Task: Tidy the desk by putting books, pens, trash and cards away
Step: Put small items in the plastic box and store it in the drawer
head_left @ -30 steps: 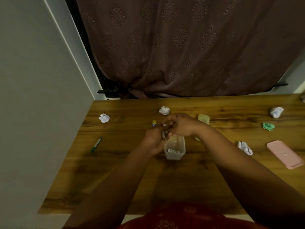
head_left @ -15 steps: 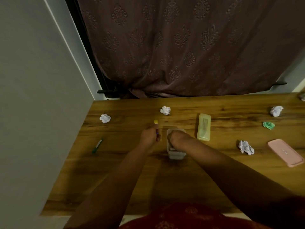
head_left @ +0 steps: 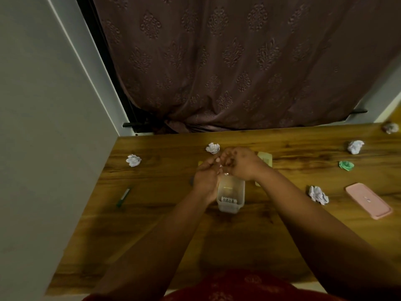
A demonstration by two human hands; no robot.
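My left hand (head_left: 205, 178) and my right hand (head_left: 242, 164) meet over the far end of a clear plastic box (head_left: 231, 206) in the middle of the wooden desk (head_left: 238, 240). Their fingertips pinch a small pale item between them; it is too small to identify. A white printed thing lies inside the box. A yellow-tipped pen (head_left: 200, 163) peeks out on the desk just left of my left hand, mostly hidden. A green pen (head_left: 124, 197) lies far left. Crumpled white paper balls (head_left: 212, 148) (head_left: 133, 160) (head_left: 318, 194) (head_left: 355, 146) and a green one (head_left: 346, 165) are scattered around.
A pale yellow-green lid (head_left: 265, 159) lies behind my right wrist, partly covered. A pink flat case (head_left: 368, 200) sits at the right. Another paper ball (head_left: 390, 127) is at the far right corner. A brown curtain (head_left: 238, 61) hangs behind the desk, a wall (head_left: 43, 148) borders its left.
My right hand has come up out of the box and joined my left hand above its far end. My left hand shifted right, off the yellow-tipped pen.
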